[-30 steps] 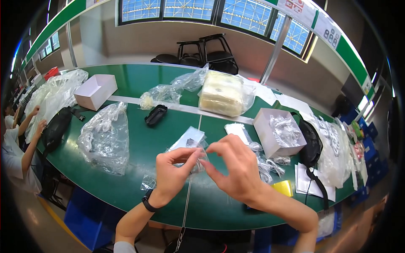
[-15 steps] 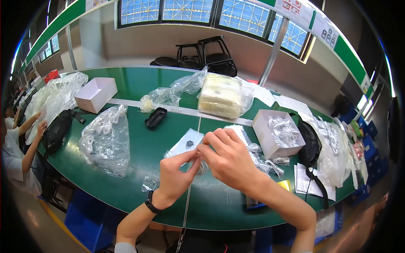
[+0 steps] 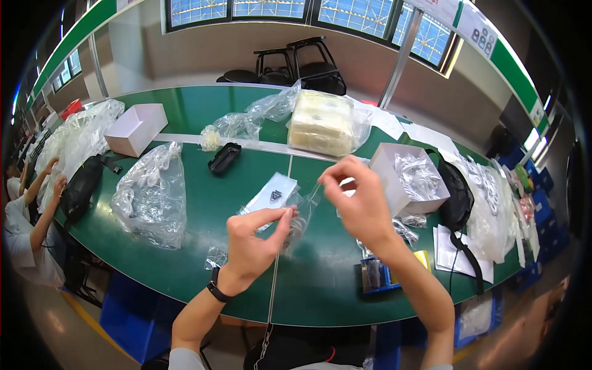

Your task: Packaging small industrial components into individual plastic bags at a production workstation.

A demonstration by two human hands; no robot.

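A small clear plastic bag [image 3: 301, 226] is stretched between my hands, with something pale and coiled showing faintly inside. My left hand [image 3: 256, 240], a dark band on its wrist, pinches one side of it between thumb and forefinger. Higher up and to the right, the fingertips of my right hand [image 3: 356, 194] are closed on the bag's upper edge. Just beyond my left fingertips lies a pale blue-white packet [image 3: 270, 190] with a dark printed mark. A black open case [image 3: 225, 158] sits farther back on the green table [image 3: 209, 185].
A white box [image 3: 407, 179] of bagged cables stands at right, beside a black pouch [image 3: 453, 200]. At left are a crumpled clear bag [image 3: 151, 197] and an open white box [image 3: 137, 129]. A wrapped cream stack [image 3: 324, 123] lies behind. A co-worker's hands [image 3: 57, 179] are far left.
My right hand has moved up and right, away from my left, drawing the clear bag out between them. My left hand stays pinched, slightly lower left. The view has tilted down slightly.
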